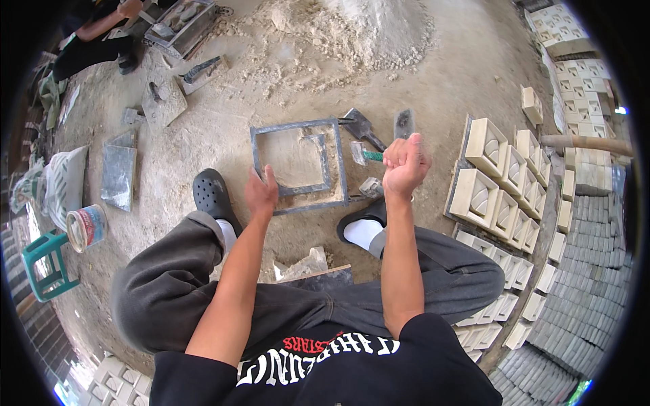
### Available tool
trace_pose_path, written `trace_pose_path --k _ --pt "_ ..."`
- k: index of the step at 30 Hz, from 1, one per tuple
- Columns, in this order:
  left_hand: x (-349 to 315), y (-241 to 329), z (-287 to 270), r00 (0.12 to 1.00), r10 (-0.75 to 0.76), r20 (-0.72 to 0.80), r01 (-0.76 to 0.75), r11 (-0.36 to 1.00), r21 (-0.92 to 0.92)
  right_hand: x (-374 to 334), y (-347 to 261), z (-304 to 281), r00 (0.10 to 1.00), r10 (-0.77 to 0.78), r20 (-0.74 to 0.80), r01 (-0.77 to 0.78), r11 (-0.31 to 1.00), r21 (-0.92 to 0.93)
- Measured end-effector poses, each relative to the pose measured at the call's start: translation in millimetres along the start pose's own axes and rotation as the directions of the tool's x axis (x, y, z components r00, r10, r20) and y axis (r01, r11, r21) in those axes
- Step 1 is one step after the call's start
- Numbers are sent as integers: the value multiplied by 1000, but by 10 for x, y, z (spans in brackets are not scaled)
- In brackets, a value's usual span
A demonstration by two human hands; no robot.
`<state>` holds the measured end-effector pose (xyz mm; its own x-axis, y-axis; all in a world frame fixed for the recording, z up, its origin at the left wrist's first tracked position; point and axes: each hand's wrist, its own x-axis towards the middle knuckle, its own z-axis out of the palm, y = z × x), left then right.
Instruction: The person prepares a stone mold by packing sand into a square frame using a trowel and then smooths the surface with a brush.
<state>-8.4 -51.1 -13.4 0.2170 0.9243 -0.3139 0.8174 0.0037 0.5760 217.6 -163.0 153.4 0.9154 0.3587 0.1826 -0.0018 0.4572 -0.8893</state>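
Observation:
On the ground between my feet lies a square grey metal mould frame (pixel 342 162), with a smaller L-shaped metal piece (pixel 326 159) and pale powdery material inside it. My left hand (pixel 261 194) grips its near left corner and covers that part of the bar. In my right hand (pixel 406 166), closed in a fist, is a small hammer (pixel 358 153) with a green-wrapped handle, held just right of the frame. Beyond the hammer, a trowel (pixel 362 126) lies by the frame's far right corner. A dark flat oblong tool (pixel 404 124) lies farther right.
Pale cast blocks (pixel 486 145) stand on a board at the right, with more stacked beyond. A powder heap (pixel 379 27) rises at the far side. Hand floats (pixel 162 103), a bucket (pixel 87 228) and a green stool (pixel 49 265) are left. Another person (pixel 95 40) works far left.

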Motion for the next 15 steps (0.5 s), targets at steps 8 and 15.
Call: trace_pose_path --k 8,15 --pt "-49 65 -20 1000 -15 21 15 1000 7 -208 86 231 997 67 -31 -71 983 -169" --pt "-47 22 28 998 -42 44 42 999 -2 -172 101 352 994 64 -87 -81 976 -202"
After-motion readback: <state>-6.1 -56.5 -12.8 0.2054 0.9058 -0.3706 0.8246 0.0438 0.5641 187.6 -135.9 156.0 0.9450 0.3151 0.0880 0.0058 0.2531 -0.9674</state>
